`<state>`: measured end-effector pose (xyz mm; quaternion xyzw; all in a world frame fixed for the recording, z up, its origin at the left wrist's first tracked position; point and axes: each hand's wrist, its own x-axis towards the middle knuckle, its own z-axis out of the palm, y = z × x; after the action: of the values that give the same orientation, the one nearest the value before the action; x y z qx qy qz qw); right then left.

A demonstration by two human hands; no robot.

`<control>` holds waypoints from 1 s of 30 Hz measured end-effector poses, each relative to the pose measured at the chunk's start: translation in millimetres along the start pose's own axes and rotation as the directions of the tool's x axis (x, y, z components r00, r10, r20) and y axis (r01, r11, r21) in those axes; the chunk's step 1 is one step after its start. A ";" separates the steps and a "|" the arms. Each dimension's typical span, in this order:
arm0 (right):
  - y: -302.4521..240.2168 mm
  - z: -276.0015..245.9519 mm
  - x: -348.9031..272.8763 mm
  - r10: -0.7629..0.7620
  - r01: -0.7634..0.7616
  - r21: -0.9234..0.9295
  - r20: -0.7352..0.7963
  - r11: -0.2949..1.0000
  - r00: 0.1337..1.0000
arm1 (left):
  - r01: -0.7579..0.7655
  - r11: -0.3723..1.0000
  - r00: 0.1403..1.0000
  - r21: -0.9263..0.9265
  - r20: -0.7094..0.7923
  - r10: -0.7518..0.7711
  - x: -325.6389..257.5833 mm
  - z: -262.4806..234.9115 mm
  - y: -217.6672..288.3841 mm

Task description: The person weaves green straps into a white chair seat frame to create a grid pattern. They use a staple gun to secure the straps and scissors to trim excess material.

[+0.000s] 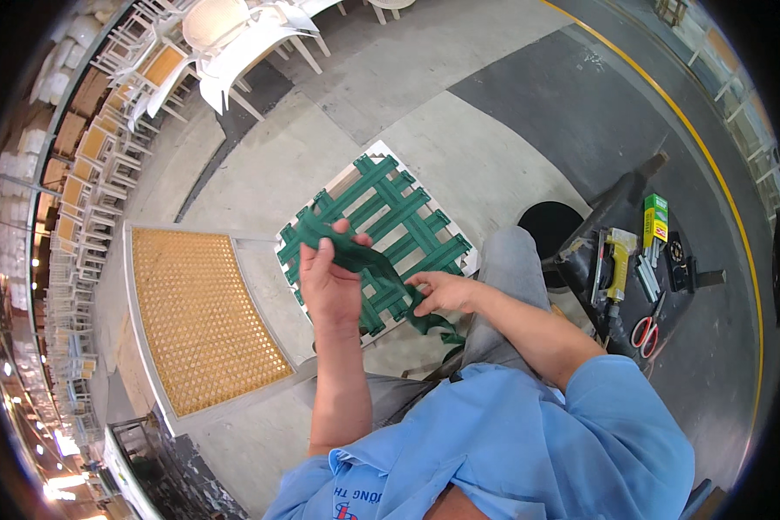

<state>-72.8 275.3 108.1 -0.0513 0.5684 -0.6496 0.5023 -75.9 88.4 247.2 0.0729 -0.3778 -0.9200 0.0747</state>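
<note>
Green elastic-looking webbing (374,263) runs between my two hands above a chair seat frame. My left hand (331,276) is closed around a bunched part of it, thumb up. Farther along the strip, my right hand (442,293) pinches it between thumb and fingers, and the loose tail (438,325) hangs toward my lap. Beneath lies the white seat frame (378,149), crossed by woven green bands (420,230) fixed at its edges. A chair back with a tan cane panel (199,321) extends to the left of the seat. My hands hide part of the weave.
On my right, a dark bench (585,260) carries a yellow staple gun (618,264), a green-and-yellow box (656,217), staple strips (646,277) and red-handled scissors (645,336). A round black seat (550,230) stands beside it. White chairs (243,65) are stacked and lined up far left.
</note>
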 end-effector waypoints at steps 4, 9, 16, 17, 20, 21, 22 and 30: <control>-11.4 -12.7 -17.9 -0.098 0.035 0.452 0.118 0.891 0.988 | 0.079 0.990 0.909 -0.119 0.416 -0.023 -19.4 -38.9 70.5; -29.0 -24.3 -54.9 -0.450 0.280 0.735 0.038 0.617 0.892 | 0.104 0.283 0.589 0.953 0.171 -0.790 -66.5 -25.8 101.5; -41.9 36.8 -82.4 -0.255 0.235 0.190 0.086 0.953 0.963 | 0.486 0.813 0.873 0.321 -0.138 -0.467 -63.2 -82.2 30.9; -30.6 40.4 -80.8 -0.209 0.201 0.106 0.068 0.974 0.976 | 0.427 0.870 0.904 0.246 -0.108 -0.413 -57.6 -83.7 24.2; -3.7 53.2 -78.4 -0.075 0.080 -0.120 0.049 0.989 0.996 | 0.268 0.962 0.956 0.059 -0.137 -0.258 -30.5 -72.8 17.1; 6.5 58.1 -77.3 -0.052 0.064 -0.184 0.069 0.981 0.996 | 0.244 0.969 0.953 0.045 -0.198 -0.231 -21.0 -74.6 17.5; 15.7 60.3 -76.6 -0.027 0.044 -0.242 0.075 0.969 0.997 | 0.232 0.972 0.943 0.026 -0.252 -0.218 -10.8 -70.4 17.1; 33.7 41.7 -79.1 -0.077 0.041 -0.452 -0.061 0.891 0.995 | 0.494 0.856 0.853 0.155 -0.277 -0.442 -9.6 -84.5 -35.0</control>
<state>12.6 307.9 135.8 -0.1585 0.7205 -0.5166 0.4345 -53.3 57.1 163.8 0.2778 -0.4366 -0.8476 -0.1176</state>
